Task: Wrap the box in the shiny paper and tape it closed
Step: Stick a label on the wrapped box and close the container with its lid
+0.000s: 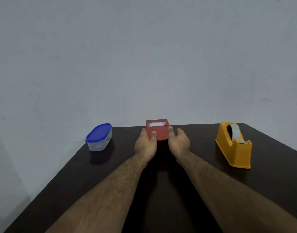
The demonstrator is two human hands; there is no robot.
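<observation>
Box (157, 131): red, taped on top, being held upright at frame centre, by the table's (194, 182) far edge.
Left hand (146, 143): thumb being pressed on the near face, fingers curled round the left side.
Right hand (178, 141): fingers being laid against the right side; grip unclear.
Tape dispenser (233, 145): sitting centre right, nearer the right hand.

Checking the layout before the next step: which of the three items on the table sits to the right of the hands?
The yellow tape dispenser; the blue-lidded container sits left, the red box between both hands.
</observation>
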